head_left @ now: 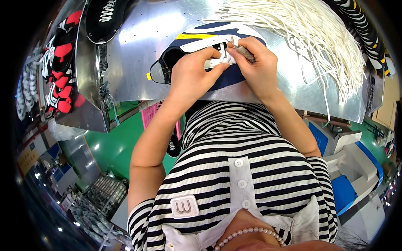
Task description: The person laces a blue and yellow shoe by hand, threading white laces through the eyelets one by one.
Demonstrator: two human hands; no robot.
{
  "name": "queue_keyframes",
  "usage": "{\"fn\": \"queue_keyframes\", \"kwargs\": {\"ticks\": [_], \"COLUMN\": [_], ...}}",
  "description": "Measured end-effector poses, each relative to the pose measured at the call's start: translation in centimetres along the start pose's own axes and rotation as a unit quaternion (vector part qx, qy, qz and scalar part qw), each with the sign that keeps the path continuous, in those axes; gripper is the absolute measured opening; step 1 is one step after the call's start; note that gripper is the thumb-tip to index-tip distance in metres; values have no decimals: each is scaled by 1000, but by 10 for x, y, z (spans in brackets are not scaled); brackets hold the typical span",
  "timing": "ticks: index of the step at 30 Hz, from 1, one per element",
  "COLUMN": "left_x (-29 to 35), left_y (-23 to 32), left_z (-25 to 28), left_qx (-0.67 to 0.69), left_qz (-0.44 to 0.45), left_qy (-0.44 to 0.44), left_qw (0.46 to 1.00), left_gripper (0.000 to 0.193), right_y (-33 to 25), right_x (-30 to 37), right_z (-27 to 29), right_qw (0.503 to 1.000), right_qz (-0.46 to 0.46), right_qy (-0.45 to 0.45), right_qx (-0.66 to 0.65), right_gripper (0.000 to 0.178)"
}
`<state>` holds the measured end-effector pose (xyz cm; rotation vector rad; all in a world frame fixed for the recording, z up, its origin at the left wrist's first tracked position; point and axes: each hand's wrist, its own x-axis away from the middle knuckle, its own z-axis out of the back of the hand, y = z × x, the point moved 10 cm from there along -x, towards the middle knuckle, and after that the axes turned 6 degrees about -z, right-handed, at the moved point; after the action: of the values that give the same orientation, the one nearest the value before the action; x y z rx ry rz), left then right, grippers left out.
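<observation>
A navy, white and yellow shoe upper (pixel 228 79) lies on its side on the metal table, heel toward the left. My left hand (pixel 188 75) rests over its collar, thumb and forefinger pinched on a white shoelace (pixel 215 62) at the eyelet opening. Close beside it, my right hand (pixel 258 62) is closed around a small tool with a worn grey-brown handle (pixel 245 53). A loop of white lace stands up at its fingertips. The tool's tip is too small to make out clearly.
A large heap of white laces (pixel 310 33) covers the table's right side. At the far left sits a black laced upper (pixel 104 19), with red, white and black uppers (pixel 63 54) beyond the edge. Striped navy uppers (pixel 364 29) line the far right. A pink basket (pixel 149 115) stands below.
</observation>
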<state>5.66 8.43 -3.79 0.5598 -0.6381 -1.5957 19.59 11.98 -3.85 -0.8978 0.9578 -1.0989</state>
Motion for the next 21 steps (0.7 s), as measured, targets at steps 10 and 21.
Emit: {"fn": "queue_keyframes", "kwargs": {"ticks": [10, 21], "left_x": [-3, 10], "left_y": [6, 26], "left_z": [3, -4], "left_qx": [-44, -1], "left_qz": [-14, -108], "left_qy": [25, 52], "left_qw": [999, 993], "left_gripper": [28, 19], "right_y": [10, 18], "right_x": [38, 45], "right_z": [14, 5], "right_qw": [981, 972], "right_qz": [-161, -181], "right_qy": [-105, -138], "right_qx": [-29, 54], "right_gripper": [18, 17]}}
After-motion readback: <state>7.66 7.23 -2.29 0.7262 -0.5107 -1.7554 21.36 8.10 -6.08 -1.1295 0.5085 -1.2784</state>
